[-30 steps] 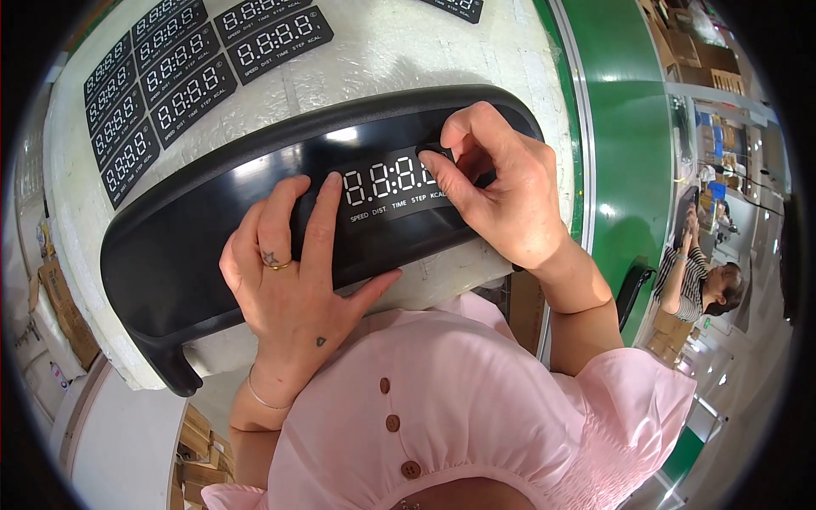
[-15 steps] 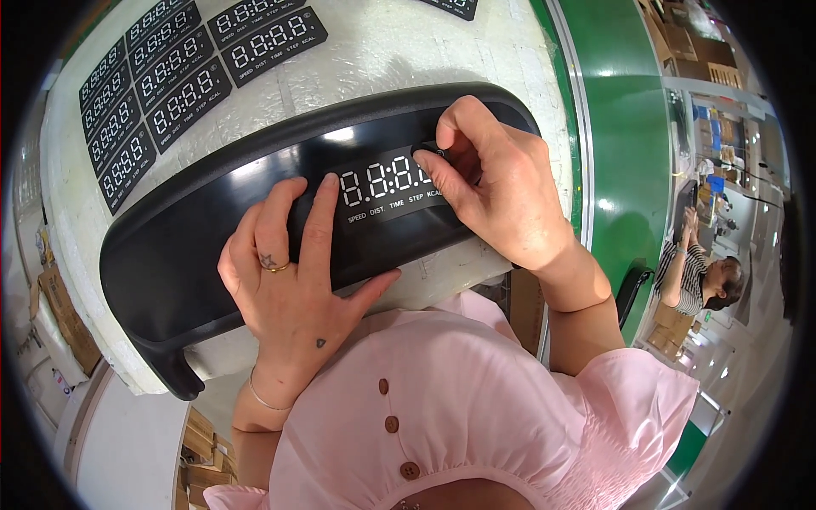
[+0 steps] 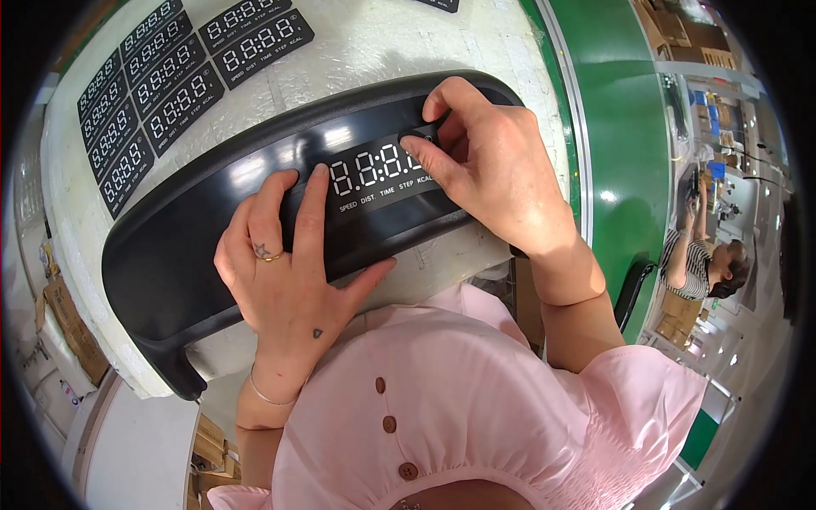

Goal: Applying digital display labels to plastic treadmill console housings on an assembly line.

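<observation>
A long, curved black plastic console housing (image 3: 208,246) lies across the white padded surface in front of me. A black display label (image 3: 357,197) with white segment digits sits on its glossy face. My left hand (image 3: 285,263) rests flat on the housing, fingers apart, index fingertip at the label's left edge. My right hand (image 3: 497,174) is at the label's right end, its thumb and curled fingers drawn together over it. Something dark shows at the thumb tip. What the right fingers hold is mostly hidden by the hand.
Several matching display labels (image 3: 174,76) lie in rows on the white padded surface (image 3: 357,55) at the far left. A green surface (image 3: 616,127) with a metal edge runs along the right. Beyond it a person in a striped top (image 3: 701,263) works near cardboard boxes (image 3: 680,319).
The housing and both hands appear slightly farther up and left in view. My right thumb and fingers stay at the label's right end. The other person's arms have shifted.
</observation>
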